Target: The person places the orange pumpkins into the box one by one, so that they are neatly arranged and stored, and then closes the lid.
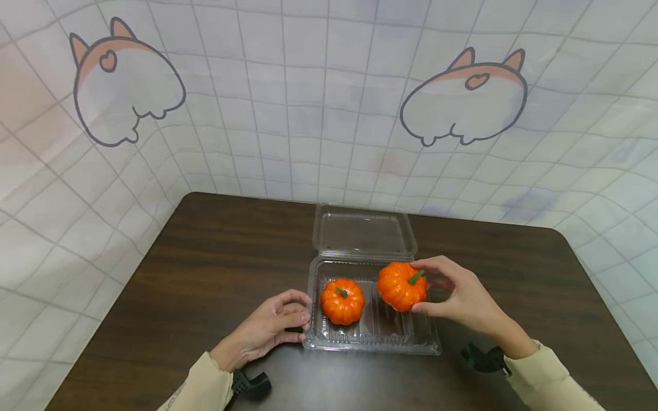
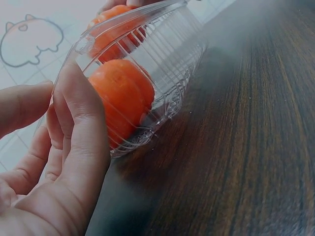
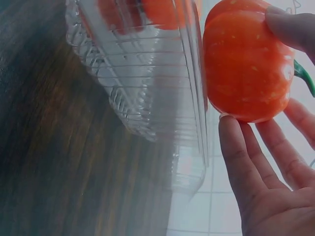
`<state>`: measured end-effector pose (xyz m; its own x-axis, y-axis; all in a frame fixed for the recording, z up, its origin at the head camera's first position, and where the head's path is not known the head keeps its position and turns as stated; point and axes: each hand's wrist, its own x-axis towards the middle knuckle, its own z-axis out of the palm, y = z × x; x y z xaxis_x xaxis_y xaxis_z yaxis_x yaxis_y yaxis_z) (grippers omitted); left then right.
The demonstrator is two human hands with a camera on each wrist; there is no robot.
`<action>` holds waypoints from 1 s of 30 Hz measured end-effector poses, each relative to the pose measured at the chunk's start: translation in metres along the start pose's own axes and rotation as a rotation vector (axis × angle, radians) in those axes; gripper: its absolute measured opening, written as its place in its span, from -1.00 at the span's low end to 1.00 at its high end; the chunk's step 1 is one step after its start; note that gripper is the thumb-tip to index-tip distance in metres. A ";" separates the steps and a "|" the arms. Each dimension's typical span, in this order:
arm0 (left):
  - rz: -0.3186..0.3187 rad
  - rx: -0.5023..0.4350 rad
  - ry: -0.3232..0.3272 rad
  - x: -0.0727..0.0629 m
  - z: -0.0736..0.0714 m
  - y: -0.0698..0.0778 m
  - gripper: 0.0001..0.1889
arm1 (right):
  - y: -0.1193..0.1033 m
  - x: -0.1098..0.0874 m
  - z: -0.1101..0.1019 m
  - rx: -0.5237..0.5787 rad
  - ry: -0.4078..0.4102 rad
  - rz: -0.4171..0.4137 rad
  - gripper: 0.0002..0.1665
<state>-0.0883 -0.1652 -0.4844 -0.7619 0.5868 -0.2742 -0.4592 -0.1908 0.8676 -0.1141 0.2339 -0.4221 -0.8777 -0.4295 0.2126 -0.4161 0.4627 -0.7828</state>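
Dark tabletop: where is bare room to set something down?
Bare: tabletop left of the clamshell lid, beyond the left hand, and right of the lid, beyond the right hand. Crowded: the clamshell tray, left pumpkin inside, right pumpkin held above.

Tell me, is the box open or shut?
Open: the lid is folded back beyond the far edge of the box, leaving the left pumpkin inside uncovered.

In the right hand (image 1: pixel 462 297) we see a glossy, smooth pumpkin (image 1: pixel 400 288); below this grip, a container (image 1: pixel 372 347) of shiny, ribbed clear plastic; underneath, a wood-grained tabletop (image 1: pixel 231 245); behind, a matt cloth sleeve (image 1: pixel 544 371).
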 end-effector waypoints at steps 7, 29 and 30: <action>-0.006 0.014 -0.002 0.000 0.001 0.001 -0.70 | 0.004 0.000 0.001 -0.001 -0.019 -0.009 -0.19; 0.008 0.035 0.009 0.002 -0.002 -0.004 -0.68 | -0.003 0.023 -0.002 -0.097 -0.206 0.028 -0.18; 0.007 0.033 0.009 0.002 -0.002 -0.004 -0.68 | -0.004 0.024 -0.002 -0.101 -0.218 0.032 -0.17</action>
<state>-0.0887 -0.1646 -0.4893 -0.7691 0.5786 -0.2715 -0.4385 -0.1685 0.8828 -0.1340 0.2232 -0.4127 -0.8233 -0.5655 0.0489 -0.4201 0.5492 -0.7224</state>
